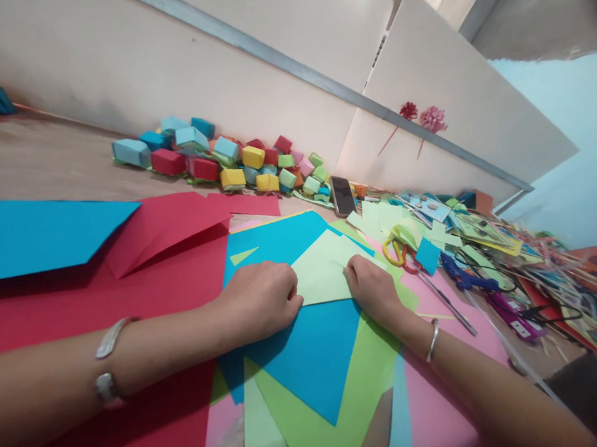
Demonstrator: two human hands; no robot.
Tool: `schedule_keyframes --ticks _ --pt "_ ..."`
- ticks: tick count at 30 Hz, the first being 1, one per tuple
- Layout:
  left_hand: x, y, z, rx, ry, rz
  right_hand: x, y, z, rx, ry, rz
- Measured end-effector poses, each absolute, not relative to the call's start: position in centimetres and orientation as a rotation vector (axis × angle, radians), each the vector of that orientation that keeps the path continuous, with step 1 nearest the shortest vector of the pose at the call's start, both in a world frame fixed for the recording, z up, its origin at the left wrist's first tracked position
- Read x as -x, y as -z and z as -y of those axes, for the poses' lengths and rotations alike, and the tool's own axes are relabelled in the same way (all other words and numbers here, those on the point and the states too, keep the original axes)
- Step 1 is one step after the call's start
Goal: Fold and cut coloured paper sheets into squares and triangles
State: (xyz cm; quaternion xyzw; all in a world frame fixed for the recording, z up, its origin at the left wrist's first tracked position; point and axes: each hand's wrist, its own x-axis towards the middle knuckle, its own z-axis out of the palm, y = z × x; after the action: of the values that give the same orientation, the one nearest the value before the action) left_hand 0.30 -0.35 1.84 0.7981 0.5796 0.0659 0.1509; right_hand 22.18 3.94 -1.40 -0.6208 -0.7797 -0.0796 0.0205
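Note:
Between my two hands lies a pale green sheet of paper (323, 269), pinched at its left edge by my left hand (262, 299) and at its right edge by my right hand (374, 286). Both hands are closed, fingers curled at the paper's sides. Beneath it rest blue paper (316, 362) and brighter green paper (308, 410). A large red sheet (158, 324) spreads under my left forearm. Pink paper (437, 389) lies below my right forearm. A small green paper scrap (243, 256) sits on the blue paper just beyond my left hand.
Folded paper boxes (205, 155) in several colours pile against the wall. Near them stands a phone (343, 196). To the right are scissors (405, 254), a blue glue gun (464, 273), a purple power strip (516, 315) and heaped paper strips (556, 277). Blue paper (44, 237) covers the far left.

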Motion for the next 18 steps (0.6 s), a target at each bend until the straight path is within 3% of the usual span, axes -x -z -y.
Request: schedule_keyframes --ticks 12,18 --pt "-0.6 -1.6 0.2 -2.302 -0.114 -1.617 -21.7 0.9 -3.7 1.934 0.260 2.498" --pt "-0.4 -0.5 0.0 -2.400 -0.371 -1.457 -21.5 0.7 -3.8 1.974 0.248 2.522"
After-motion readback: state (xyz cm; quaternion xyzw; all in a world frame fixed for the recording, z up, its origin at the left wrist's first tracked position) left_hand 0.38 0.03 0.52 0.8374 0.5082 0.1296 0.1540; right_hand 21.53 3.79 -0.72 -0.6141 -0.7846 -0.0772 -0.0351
